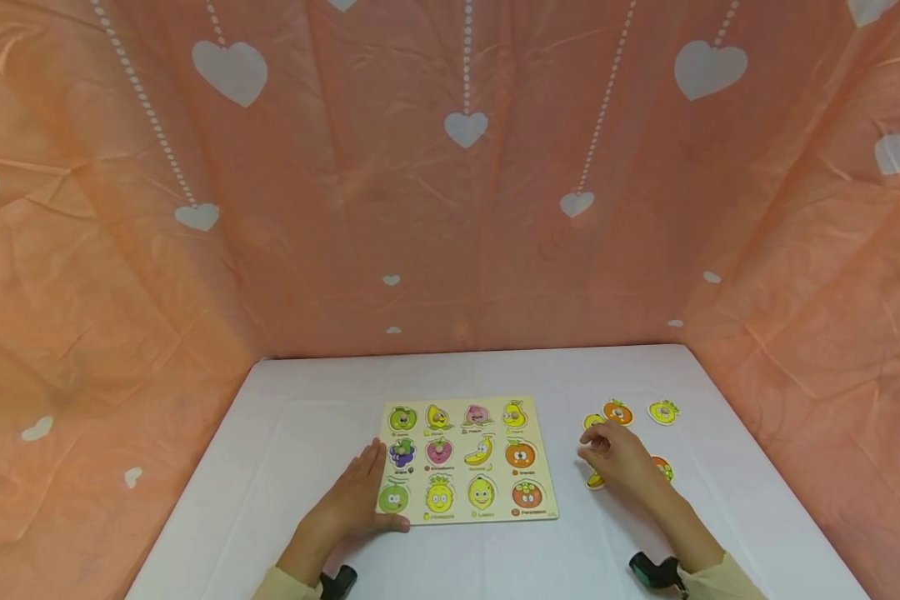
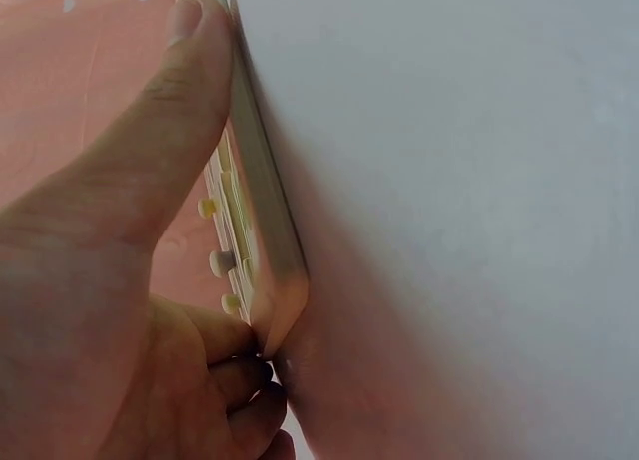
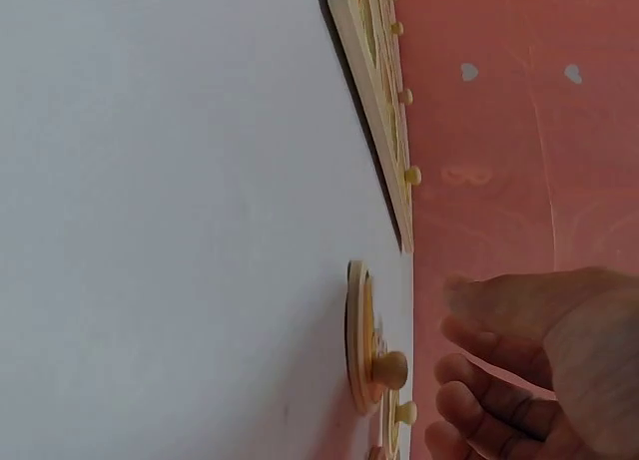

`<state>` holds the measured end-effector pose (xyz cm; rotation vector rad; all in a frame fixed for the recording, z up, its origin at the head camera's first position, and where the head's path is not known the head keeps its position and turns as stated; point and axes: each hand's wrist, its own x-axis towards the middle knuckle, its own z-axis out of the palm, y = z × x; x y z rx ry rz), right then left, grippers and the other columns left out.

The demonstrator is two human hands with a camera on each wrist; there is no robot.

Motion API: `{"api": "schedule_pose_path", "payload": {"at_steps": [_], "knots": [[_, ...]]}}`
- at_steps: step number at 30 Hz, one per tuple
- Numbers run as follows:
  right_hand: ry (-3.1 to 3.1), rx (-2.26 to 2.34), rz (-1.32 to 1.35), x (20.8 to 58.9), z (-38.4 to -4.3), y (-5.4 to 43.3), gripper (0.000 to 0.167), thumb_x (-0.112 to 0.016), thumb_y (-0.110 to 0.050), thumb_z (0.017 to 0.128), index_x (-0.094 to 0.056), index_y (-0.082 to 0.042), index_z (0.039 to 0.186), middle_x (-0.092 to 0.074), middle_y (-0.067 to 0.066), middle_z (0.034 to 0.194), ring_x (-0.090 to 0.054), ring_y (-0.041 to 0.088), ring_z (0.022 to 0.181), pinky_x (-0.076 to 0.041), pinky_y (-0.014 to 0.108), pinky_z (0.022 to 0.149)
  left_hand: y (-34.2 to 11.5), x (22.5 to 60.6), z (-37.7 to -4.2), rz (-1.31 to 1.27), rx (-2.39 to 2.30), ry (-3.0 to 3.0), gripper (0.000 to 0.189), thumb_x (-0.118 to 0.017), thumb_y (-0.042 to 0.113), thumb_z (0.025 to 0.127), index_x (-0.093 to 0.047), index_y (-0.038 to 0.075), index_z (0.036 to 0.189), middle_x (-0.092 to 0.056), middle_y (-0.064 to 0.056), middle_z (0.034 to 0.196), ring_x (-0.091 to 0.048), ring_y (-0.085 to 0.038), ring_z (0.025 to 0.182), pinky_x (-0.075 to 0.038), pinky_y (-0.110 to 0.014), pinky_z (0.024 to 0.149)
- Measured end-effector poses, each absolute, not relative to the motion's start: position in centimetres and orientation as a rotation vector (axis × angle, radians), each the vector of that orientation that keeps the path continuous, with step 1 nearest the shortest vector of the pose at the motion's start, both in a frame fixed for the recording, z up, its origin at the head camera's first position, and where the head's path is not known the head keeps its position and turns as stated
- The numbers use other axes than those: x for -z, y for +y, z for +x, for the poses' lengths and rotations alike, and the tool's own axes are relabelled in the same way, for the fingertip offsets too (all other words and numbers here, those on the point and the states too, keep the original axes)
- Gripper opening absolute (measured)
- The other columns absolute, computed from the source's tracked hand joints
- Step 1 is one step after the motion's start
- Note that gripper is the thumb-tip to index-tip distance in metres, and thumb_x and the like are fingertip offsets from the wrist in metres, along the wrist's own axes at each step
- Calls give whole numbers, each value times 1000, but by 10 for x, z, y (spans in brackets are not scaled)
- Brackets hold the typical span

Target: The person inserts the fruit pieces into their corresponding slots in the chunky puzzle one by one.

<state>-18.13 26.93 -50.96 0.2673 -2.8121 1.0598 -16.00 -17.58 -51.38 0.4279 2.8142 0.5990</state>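
On the white surface (image 1: 270, 467), the board (image 1: 461, 492) lies long side crosswise, left hand (image 1: 356, 497) straight-fingered along its left edge, while off to its right the right hand (image 1: 621, 454), loosely curled, seemingly empty, hovers over loose pieces (image 1: 663, 412).

The tabletop (image 1: 270, 450) is looked down on from above its near side in the head view, which is faced toward the far edge and corners. From each wrist it is seen low, close and turned sideways: past the left hand (image 2: 90, 310) along the board (image 1: 461, 479), and beside the right hand (image 3: 539, 370) across a loose piece (image 3: 358, 335). The board is shared by all three.
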Motion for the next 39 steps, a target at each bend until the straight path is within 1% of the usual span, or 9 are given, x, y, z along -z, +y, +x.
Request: {"api": "schedule_pose_path", "payload": {"at_steps": [8,13,21,25,31,39], "knots": [[-2831,-1047,244,512,-174,279,14,-84,-4,90,-73,-2,98,-62,3,91,-55,16,84,-50,25,68,-175,512,-160,426,-604,2816,138,-96,54,72,-20,-15,164,-18,-33,173,-21,-45,162,-22,-56,133],[-2877,-1042,231,513,-170,285,16,-85,-9,90,-73,-3,99,-60,2,90,-52,16,83,-48,25,67,-175,513,-160,430,-599,2817,138,-96,54,72,-20,-15,164,-19,-33,173,-21,-45,162,-22,-56,133],[-2950,-1078,194,515,-168,293,19,-87,-14,90,-72,-6,99,-58,-1,83,-51,14,76,-44,24,61,-176,515,-161,425,-606,2811,139,-96,55,72,-20,-15,164,-18,-33,174,-20,-45,162,-22,-56,133],[-2960,-1085,197,517,-167,294,18,-86,-14,91,-71,-8,97,-58,-3,82,-50,13,75,-44,24,60,-176,516,-162,430,-599,2813,138,-96,55,72,-20,-15,164,-19,-33,173,-22,-46,162,-23,-56,133],[-2964,-1097,211,517,-165,298,20,-88,-12,89,-69,-9,94,-57,-2,83,-50,13,75,-44,24,61,-176,516,-162,430,-601,2814,138,-96,55,71,-21,-15,164,-19,-33,173,-22,-46,162,-23,-56,133],[-2974,-1110,264,520,-166,303,18,-86,-8,89,-69,-9,95,-58,-2,83,-52,12,76,-46,24,63,-175,515,-161,443,-598,2822,138,-97,54,71,-22,-16,163,-20,-35,172,-23,-47,161,-24,-57,132]]}}
